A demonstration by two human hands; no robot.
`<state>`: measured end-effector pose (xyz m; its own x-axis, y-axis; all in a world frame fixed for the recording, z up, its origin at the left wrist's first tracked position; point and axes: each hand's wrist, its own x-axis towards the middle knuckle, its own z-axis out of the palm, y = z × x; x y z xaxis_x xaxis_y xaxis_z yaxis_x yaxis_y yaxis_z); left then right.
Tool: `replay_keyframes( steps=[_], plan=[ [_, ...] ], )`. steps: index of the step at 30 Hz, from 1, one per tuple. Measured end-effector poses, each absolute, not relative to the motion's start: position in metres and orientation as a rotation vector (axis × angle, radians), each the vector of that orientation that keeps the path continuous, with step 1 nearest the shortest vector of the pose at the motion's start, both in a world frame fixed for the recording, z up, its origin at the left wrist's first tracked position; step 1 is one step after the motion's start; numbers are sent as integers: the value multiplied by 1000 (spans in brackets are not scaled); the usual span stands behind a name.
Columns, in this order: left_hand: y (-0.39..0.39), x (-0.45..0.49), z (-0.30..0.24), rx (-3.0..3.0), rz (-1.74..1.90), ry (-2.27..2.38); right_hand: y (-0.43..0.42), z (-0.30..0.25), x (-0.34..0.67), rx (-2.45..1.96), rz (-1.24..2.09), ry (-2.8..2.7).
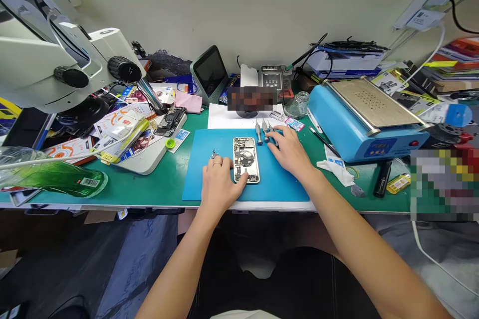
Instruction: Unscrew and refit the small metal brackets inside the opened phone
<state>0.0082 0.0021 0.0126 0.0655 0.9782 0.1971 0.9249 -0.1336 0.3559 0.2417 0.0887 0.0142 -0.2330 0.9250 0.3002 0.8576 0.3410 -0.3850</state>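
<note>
An opened smartphone (246, 160) lies on the blue mat (202, 179) with its inner parts showing. My left hand (220, 179) is at its lower left side, thumb resting on the phone's lower part and fingers along the edge, steadying it. Small metal pieces (214, 153) sit just beyond those fingers. To the upper right of the phone, several precision screwdrivers (258, 132) stand or lie in a group. My right hand (289, 148) reaches over the rightmost of them, fingers spread; whether the fingertips touch it is hard to tell.
A microscope (93, 65) overhangs the left side, above phone boxes and a green bottle (71, 177). On the right stands a blue heating plate machine (362, 119). A glass jar (298, 104), a white tissue (337, 173) and a black cylinder (382, 178) are also on the bench.
</note>
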Motion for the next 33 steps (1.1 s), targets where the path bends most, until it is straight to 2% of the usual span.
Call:
replay_keyframes(
  steps=[9, 14, 19, 22, 28, 33],
  plan=[
    [2, 7, 12, 2184, 604, 1967, 91, 10, 242, -1372, 265, -2107],
    [2, 7, 12, 2154, 611, 1958, 75, 23, 239, -1331, 499, -1898],
    [3, 8, 14, 2146, 615, 1970, 38, 38, 238, -1229, 932, -1530],
    [1, 8, 15, 2141, 633, 1963, 20, 44, 238, -1166, 1039, -1377],
    [-13, 4, 14, 2251, 911, 1686, 10, 47, 237, -1157, 1079, -1334],
    [-20, 1, 12, 2474, 842, 1400, 18, 41, 227, -1176, 902, -1363]
  ],
)
